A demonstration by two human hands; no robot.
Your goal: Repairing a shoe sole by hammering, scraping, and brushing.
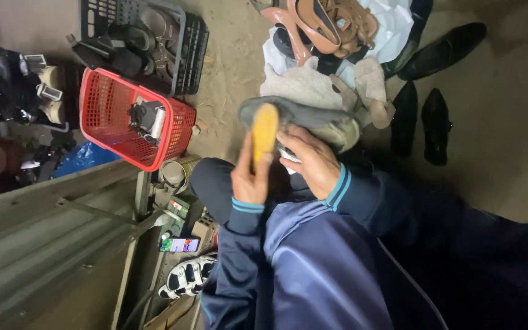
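Sandy, dusty ground [227, 73] spreads under a scatter of footwear, and the view looks down on a person in a blue track jacket with light blue cuff stripes. Their left hand [250, 177] is wrapped around the lower end of a yellow brush [264, 131] (it could be a block of some kind; the shape is blurred), holding it upright against a grey shoe [304, 116] that sits over the lap. Their right hand [313, 160] lies on the near side of that shoe, fingers curled down over it and over something pale beneath them that I cannot make out.

Just beyond the shoe lies a beige fleecy boot [313, 82], and past that a tan strappy sandal [325, 24] on white paper. Black dress shoes [435, 125] stand well apart to the right. To the left sits a red plastic basket [108, 110] with a dark crate [187, 52] behind it. Near the left elbow, a lit phone [180, 245] lies beside a black-and-white sandal [187, 276].
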